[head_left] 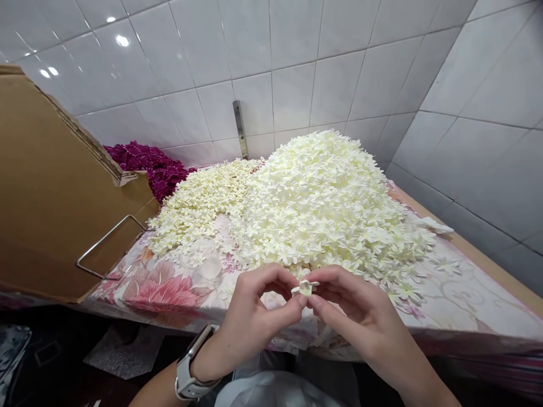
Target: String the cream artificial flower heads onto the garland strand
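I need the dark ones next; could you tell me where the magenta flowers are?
Head view: the magenta flowers lie back left against the tiled wall, between the cardboard box and the smaller cream flower pile.

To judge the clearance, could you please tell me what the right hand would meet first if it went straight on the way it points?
The right hand points left at the small cream flower it pinches; just beyond, it would probably meet the fingers of the left hand.
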